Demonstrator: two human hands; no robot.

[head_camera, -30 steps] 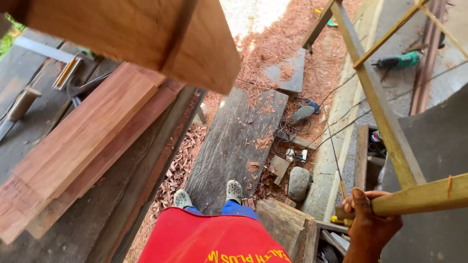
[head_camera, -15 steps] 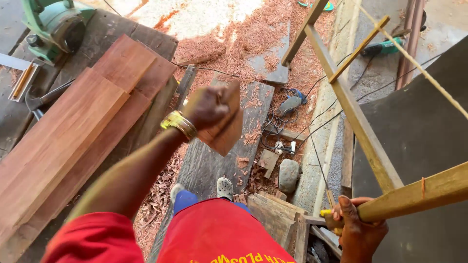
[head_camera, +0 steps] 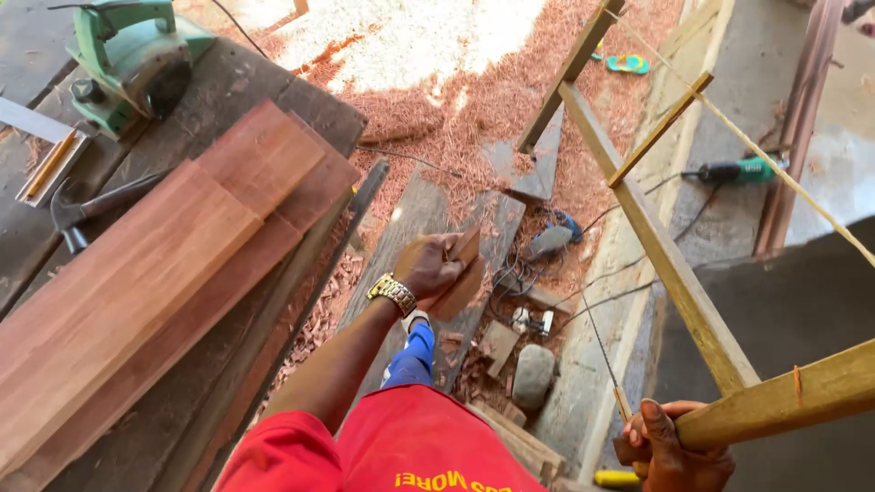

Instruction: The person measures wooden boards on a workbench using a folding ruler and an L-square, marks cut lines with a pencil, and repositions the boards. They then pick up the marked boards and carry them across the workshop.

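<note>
My left hand (head_camera: 430,267), with a gold watch on its wrist, is closed around a short reddish wood block (head_camera: 462,273) held out in front of me above the ground. My right hand (head_camera: 670,444) grips the near end of a long pale wooden beam (head_camera: 793,392) at the lower right. I wear a red shirt and blue trousers, and one shoe shows below the block.
Reddish planks (head_camera: 155,273) are stacked on a dark workbench (head_camera: 246,82) at left, with a green electric planer (head_camera: 132,55), a hammer (head_camera: 77,214) and a square. A wooden frame (head_camera: 638,210) leans at right. Sawdust, a dark plank, stone (head_camera: 533,375), cables and a green drill (head_camera: 738,169) lie on the ground.
The large board that was close to the camera is gone from view. My left arm has come out with the small block and lowered slightly. My right hand stays on the beam.
</note>
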